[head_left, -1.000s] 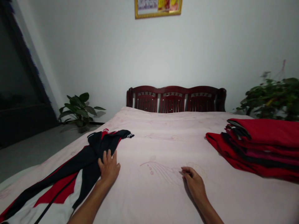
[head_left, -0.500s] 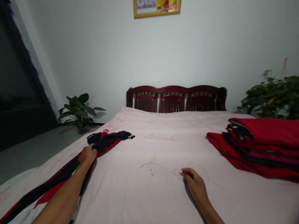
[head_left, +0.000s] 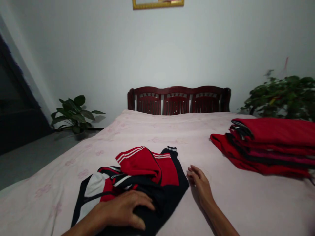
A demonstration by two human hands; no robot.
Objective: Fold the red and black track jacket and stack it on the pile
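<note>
Tracksuit jacket (head_left: 142, 177), navy-red-white, bunched at lower centre of bed sheet (head_left: 172, 131). Left hand (head_left: 128, 209) flat on its near edge, fingers spread, gripping nothing. Right hand (head_left: 200, 183) open just beside jacket's right edge, touching sheet. Folding under way, likely; next move calls for smoothing, squaring edges. Folded red stack (head_left: 265, 147) at right.

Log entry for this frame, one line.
left hand flat on bunched jacket | right hand on bedsheet beside it | folded red stack at right

No readable text, labels, brands or numbers anywhere, framed picture (head_left: 158, 3) cut off
</note>
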